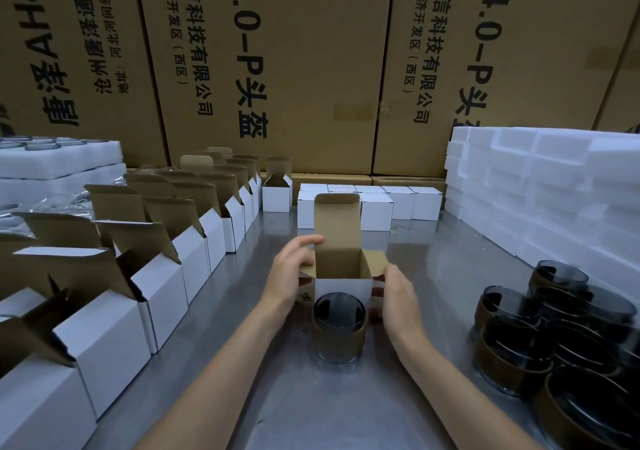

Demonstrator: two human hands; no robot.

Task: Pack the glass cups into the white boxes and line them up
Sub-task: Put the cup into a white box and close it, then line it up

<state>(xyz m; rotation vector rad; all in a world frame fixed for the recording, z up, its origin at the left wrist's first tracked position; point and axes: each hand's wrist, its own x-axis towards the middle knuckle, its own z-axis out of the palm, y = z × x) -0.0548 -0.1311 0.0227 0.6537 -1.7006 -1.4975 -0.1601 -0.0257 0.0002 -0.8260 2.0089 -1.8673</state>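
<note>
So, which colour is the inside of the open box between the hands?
Brown cardboard inside the open box, white outside; seen in the head view.

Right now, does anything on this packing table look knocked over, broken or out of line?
Nothing looks damaged or spilled. The glass cup stands upright in front of the open white box, which the left hand and right hand steady. One open box at the back stands apart from the left row, a small oddity.
</note>
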